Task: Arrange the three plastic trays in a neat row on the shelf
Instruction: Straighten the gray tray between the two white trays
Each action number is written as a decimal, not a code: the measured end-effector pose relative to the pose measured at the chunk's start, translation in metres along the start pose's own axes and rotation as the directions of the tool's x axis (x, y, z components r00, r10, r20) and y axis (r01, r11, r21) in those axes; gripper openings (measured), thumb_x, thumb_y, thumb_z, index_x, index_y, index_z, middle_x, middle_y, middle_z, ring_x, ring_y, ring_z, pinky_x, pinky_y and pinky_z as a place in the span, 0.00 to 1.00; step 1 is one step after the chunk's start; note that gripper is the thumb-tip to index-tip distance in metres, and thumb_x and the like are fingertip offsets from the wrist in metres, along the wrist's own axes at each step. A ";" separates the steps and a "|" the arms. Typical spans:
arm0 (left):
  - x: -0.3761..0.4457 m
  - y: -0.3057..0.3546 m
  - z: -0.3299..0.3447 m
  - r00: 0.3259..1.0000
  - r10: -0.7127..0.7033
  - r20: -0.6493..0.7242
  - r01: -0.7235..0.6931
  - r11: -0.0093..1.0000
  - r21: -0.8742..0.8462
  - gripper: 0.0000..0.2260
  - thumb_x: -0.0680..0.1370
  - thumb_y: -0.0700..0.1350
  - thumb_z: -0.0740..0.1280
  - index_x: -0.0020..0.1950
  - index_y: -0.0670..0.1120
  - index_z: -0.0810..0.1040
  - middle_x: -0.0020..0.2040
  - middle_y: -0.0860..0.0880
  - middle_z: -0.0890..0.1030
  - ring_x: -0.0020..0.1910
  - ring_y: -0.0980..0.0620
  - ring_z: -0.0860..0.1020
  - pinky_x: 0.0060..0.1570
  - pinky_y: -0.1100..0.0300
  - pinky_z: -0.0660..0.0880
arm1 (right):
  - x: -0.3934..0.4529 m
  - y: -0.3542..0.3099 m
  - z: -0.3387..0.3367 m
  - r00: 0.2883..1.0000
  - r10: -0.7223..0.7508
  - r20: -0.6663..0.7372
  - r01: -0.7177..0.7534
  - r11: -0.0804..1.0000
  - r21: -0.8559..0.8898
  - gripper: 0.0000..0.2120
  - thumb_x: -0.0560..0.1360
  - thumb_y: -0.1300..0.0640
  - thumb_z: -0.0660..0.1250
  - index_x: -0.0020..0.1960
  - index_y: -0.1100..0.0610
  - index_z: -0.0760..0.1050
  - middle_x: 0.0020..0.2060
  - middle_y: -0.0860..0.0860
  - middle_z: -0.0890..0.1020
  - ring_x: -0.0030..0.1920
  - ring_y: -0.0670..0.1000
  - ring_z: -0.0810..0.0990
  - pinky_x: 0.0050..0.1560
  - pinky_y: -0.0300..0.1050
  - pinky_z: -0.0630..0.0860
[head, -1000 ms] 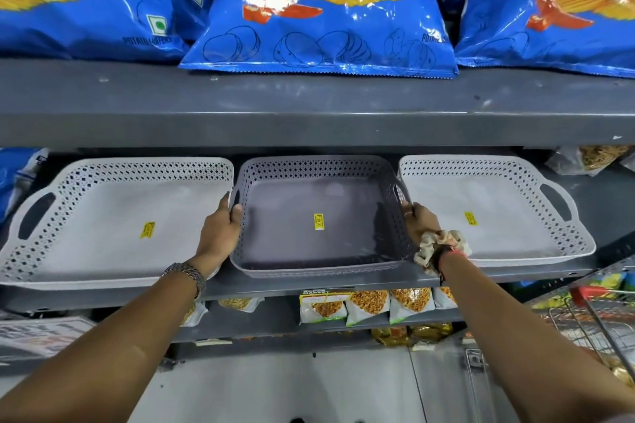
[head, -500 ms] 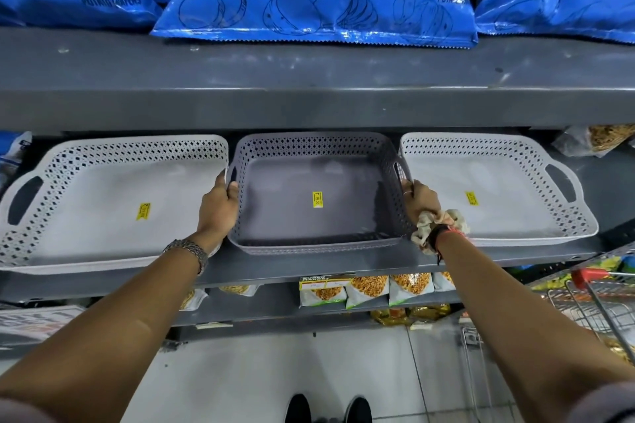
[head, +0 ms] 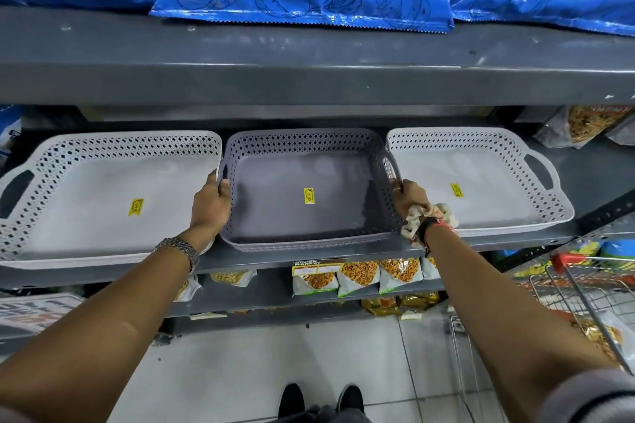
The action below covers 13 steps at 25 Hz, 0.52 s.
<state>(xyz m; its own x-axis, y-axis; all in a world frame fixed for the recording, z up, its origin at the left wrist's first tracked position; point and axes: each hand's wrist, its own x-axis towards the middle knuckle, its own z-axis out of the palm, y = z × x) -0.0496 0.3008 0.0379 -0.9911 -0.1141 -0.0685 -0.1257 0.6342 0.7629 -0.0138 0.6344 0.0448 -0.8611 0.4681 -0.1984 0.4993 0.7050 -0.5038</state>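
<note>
Landmark: the grey tray (head: 305, 196), middle of the shelf (head: 343, 256).

Left of it: a white tray (head: 103, 203), its right rim touching or just beside the grey tray's left wall; its left handle runs out toward the frame edge. The front edge sits lower in frame than the grey tray's, though some of that may be lens bend.

Left hand (head: 209, 208) is at the grey tray's left side, fingers curled over the handle, thumb on the inner wall: a closed grip. Arm stretched forward, watch on the wrist.

The grey tray lies flat on the shelf, front rim at the shelf lip.

Right hand (head: 409, 197) is at the tray's right handle, fingers wrapped over the rim and clenched. Arm extended, a scrunchie and bands on the wrist.

Right of the grey tray: a second white tray (head: 481, 189), left rim touching or tucked against the grey one, handle pointing right.

Step, as I judge it: squaring up the middle tray, late in the task, since all three are already side by side. Next move likely calls for a small two-handed nudge to level the front edges, then letting go.

Risk: shoving the neighbouring trays.
</note>
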 end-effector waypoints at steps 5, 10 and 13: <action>-0.006 -0.002 -0.002 1.000 -0.023 0.008 0.023 1.000 -0.019 0.19 0.82 0.45 0.51 0.73 0.42 0.62 0.58 0.34 0.78 0.45 0.42 0.73 0.44 0.54 0.68 | -0.008 0.005 0.002 1.000 0.010 -0.001 -0.010 1.000 0.008 0.18 0.80 0.56 0.54 0.56 0.69 0.73 0.56 0.68 0.78 0.56 0.66 0.76 0.53 0.52 0.72; -0.009 0.001 -0.002 1.000 -0.030 -0.001 0.030 0.999 -0.018 0.19 0.82 0.45 0.51 0.73 0.41 0.62 0.59 0.34 0.77 0.45 0.45 0.71 0.45 0.55 0.67 | -0.011 0.005 0.002 1.000 0.010 -0.009 -0.010 1.000 0.020 0.18 0.79 0.56 0.53 0.56 0.69 0.74 0.56 0.68 0.78 0.56 0.66 0.76 0.53 0.51 0.73; -0.010 0.002 -0.002 0.999 -0.047 -0.005 0.047 0.999 -0.023 0.20 0.82 0.45 0.50 0.73 0.42 0.62 0.60 0.35 0.77 0.45 0.45 0.71 0.45 0.54 0.68 | -0.012 0.006 0.003 1.000 0.010 -0.008 -0.009 1.000 0.029 0.19 0.80 0.55 0.53 0.55 0.70 0.74 0.56 0.69 0.78 0.55 0.66 0.76 0.53 0.52 0.73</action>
<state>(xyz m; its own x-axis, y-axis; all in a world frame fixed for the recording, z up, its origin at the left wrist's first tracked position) -0.0403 0.3018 0.0415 -0.9838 -0.1480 -0.1013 -0.1714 0.6102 0.7735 -0.0008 0.6318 0.0419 -0.8555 0.4792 -0.1963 0.5043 0.6850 -0.5257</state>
